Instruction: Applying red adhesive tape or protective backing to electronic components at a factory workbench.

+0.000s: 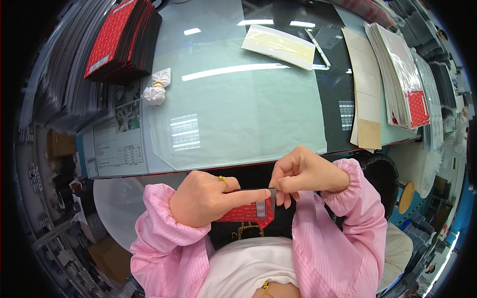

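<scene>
My left hand (201, 196), with a gold ring on one finger, grips a flat red-printed black piece (239, 214) over my lap, just off the table's front edge. Its index finger stretches along the piece's upper edge toward the right end, where a small grey rectangle (261, 210) shows. At that right corner my right hand (307, 171) is closed in a pinch, thumb against index finger. Whatever lies between those fingertips is too small to make out. The left hand covers the left part of the piece.
A stack of red-and-black pieces (113, 40) stands at the table's far left beside piled grey sheets (62, 74). Crumpled white paper (156, 94) lies nearby. Toward the back are a white-and-yellow sheet pad (278, 45) and a pen (318, 48). Cardboard (361, 84) and stacked sheets (397, 69) line the right.
</scene>
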A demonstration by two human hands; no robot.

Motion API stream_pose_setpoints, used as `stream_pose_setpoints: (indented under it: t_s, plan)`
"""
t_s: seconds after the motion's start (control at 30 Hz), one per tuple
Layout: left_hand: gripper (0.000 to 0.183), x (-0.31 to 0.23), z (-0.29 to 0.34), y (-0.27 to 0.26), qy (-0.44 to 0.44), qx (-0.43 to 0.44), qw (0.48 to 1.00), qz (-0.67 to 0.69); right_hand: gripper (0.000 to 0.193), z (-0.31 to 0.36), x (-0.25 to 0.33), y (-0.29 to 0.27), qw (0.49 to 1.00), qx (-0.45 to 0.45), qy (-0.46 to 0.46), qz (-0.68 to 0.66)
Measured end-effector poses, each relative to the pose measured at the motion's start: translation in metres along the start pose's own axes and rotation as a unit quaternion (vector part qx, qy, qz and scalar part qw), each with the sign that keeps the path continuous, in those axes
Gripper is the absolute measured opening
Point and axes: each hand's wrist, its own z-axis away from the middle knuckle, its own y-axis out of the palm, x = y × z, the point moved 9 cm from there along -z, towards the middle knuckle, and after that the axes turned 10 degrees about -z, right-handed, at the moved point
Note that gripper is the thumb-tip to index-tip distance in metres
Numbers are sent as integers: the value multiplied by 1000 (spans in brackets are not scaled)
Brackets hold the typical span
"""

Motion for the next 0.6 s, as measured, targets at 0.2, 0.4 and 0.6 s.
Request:
stream_pose_setpoints:
  t_s: [0.2, 0.4, 0.6]
  plan:
    - [48, 9, 3, 0, -18, 5, 1000, 16, 19, 1, 3, -2, 999, -8, -1, -44]
    - [47, 11, 3, 3, -22, 12, 999, 27, 19, 0, 4, -3, 1000, -12, -7, -15]
    - [49, 13, 3, 6, -25, 16, 999, 31, 17, -1, 3, -3, 999, -24, -28, 6]
